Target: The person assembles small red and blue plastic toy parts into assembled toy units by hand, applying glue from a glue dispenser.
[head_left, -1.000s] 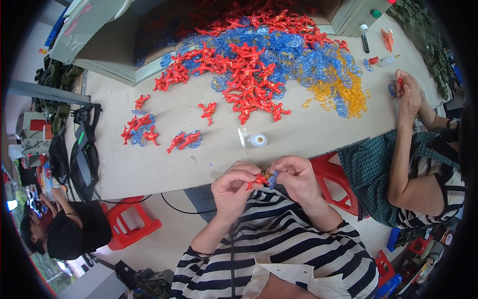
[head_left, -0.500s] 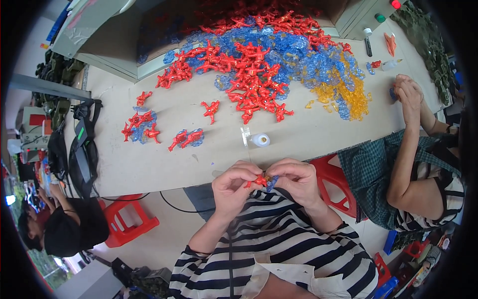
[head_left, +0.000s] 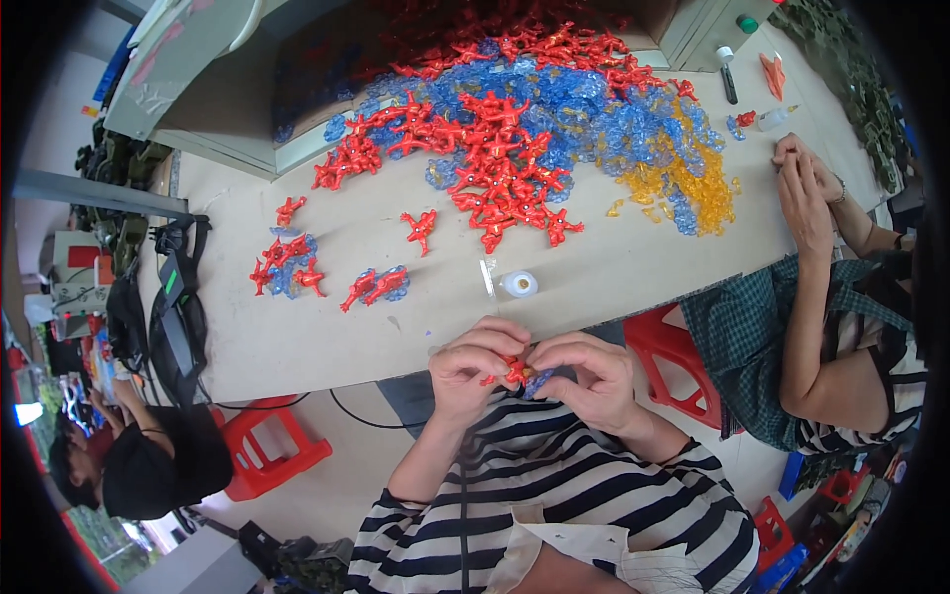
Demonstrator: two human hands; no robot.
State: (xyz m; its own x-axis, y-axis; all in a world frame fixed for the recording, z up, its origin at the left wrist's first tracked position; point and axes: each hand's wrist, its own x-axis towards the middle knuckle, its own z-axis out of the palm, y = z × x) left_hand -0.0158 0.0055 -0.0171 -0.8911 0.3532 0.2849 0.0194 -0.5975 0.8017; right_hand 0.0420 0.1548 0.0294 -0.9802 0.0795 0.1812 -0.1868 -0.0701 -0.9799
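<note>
Between my hands, in front of my chest, is a small red plastic figure (head_left: 516,371) with a translucent blue piece (head_left: 537,382) at its right end. My left hand (head_left: 473,368) pinches the red end. My right hand (head_left: 586,374) grips the blue end with thumb and fingers. Just beyond on the table stand a small white bottle (head_left: 520,284) and a thin clear strip (head_left: 487,278). Farther off lies a heap of red figures (head_left: 503,188), with one single red figure (head_left: 421,231) apart from it.
Blue translucent pieces (head_left: 594,109) and yellow pieces (head_left: 708,188) are heaped at the back of the table. Red figures on blue pieces (head_left: 376,287) lie at left. A co-worker's hands (head_left: 807,188) are at right, near another bottle (head_left: 772,119). Red stools (head_left: 668,361) stand by the table.
The view has shifted slightly. My hands still hold the red figure and blue piece, with the grip and tilt slightly altered. The co-worker's hands at right have moved closer together.
</note>
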